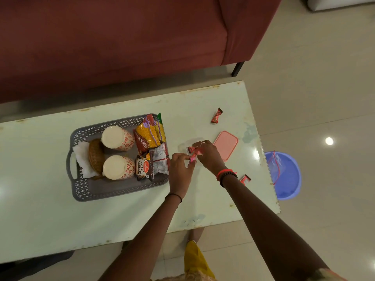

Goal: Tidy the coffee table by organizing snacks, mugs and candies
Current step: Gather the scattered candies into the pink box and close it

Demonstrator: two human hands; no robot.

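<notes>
"SALTED PEANUTS" on brown packet (pixel 143 168)

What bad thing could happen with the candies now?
The wrapped candy beside the right forearm lies close to the table edge; the arm might knock it off, toward the blue tub below. The left hand and right hand pinch pink candies, which could slip out.

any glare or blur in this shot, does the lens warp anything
Head view: bright reflections on the floor and on the table near its right edge; its edges look nearly straight, so little warping shows; the candy pinched between left hand and right hand looks slightly soft, while the peanut packet label is readable.
</notes>
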